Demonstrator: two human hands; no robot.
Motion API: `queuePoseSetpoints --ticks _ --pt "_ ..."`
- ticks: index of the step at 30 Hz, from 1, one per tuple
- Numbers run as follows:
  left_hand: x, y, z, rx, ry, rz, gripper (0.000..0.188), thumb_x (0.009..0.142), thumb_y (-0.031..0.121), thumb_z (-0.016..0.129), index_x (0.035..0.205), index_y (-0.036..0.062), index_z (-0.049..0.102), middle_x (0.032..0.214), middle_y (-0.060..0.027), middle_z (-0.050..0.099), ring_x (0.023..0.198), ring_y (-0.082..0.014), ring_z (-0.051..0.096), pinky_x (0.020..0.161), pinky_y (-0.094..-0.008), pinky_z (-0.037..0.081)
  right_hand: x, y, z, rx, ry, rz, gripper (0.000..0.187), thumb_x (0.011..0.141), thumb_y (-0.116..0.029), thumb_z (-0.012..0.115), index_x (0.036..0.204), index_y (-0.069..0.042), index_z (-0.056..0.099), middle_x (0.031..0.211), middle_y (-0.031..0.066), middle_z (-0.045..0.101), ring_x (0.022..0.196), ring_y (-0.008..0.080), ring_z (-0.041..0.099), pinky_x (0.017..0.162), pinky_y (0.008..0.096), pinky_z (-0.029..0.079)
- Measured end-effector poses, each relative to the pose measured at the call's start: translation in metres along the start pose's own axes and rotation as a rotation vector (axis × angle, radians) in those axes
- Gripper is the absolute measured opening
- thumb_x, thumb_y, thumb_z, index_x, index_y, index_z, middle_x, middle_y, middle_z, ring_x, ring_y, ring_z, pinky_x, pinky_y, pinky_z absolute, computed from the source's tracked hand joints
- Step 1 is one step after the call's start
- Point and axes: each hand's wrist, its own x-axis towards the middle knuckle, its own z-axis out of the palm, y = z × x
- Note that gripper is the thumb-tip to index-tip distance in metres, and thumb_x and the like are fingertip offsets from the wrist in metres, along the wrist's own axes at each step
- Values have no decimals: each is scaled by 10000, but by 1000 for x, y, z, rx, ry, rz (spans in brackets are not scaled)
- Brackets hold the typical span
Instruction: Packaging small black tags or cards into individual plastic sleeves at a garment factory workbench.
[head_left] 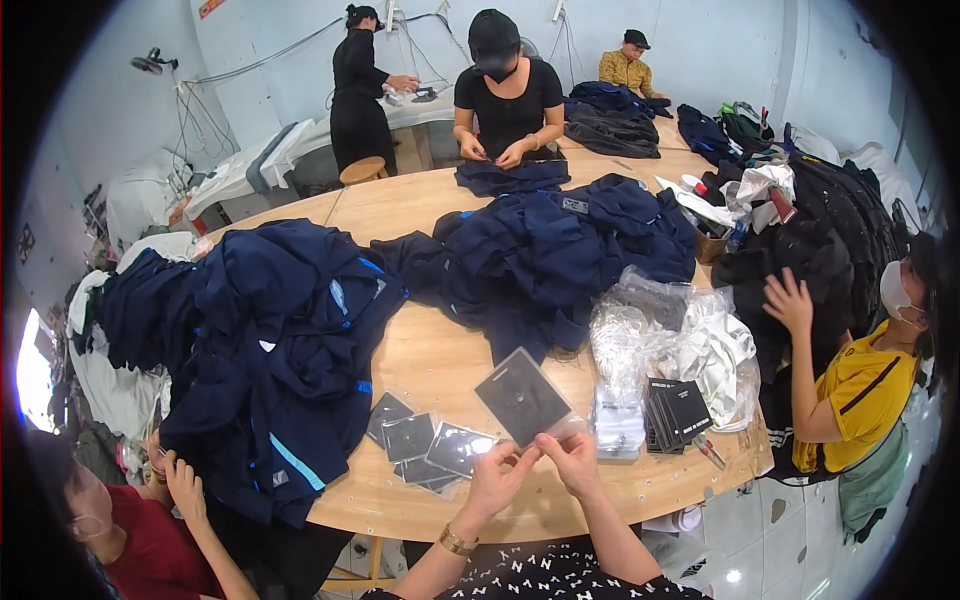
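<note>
Just above the table's near edge I hold up a clear plastic sleeve with a square black card (520,398) in it. My left hand (500,480) pinches its lower edge, and my right hand (572,464) grips the lower right corner, close beside it. To the left of my hands, several sleeved dark cards (410,438) lie overlapping on the wooden table (428,350). A fanned stack of black cards (680,412) sits to my right, next to a pile of clear plastic sleeves (622,340).
Heaps of navy garments (270,310) and more navy clothing (560,250) cover the table's left and middle. Dark clothes (820,240) are piled at the right. A person in yellow (870,385) and a person in dark red (150,545) work on either side; others work across the table.
</note>
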Motion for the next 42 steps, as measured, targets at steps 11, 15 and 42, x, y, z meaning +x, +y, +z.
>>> queuePoseSetpoints --ticks 11,15,42 --pt "-8 -12 9 -304 -68 41 221 817 202 601 845 -16 621 679 -38 610 574 -74 525 500 -228 390 3 -1 -6 -158 138 -118 311 925 -197 419 697 -8 512 642 -22 494 603 43 409 549 191 339" --pt "-7 -11 12 -646 -163 -229 237 825 145 580 1015 5 561 904 -33 596 731 -84 550 621 -225 449 -1 -2 -1 -192 79 -83 291 926 -193 417 717 -13 508 626 -33 463 602 39 400 547 187 334" --pt "8 -69 -33 -1281 544 -681 351 723 456 648 791 125 552 651 19 524 569 -101 472 496 -213 362 13 4 -37 -265 283 -126 106 830 -98 568 874 -3 553 701 14 579 630 57 539 569 193 427"
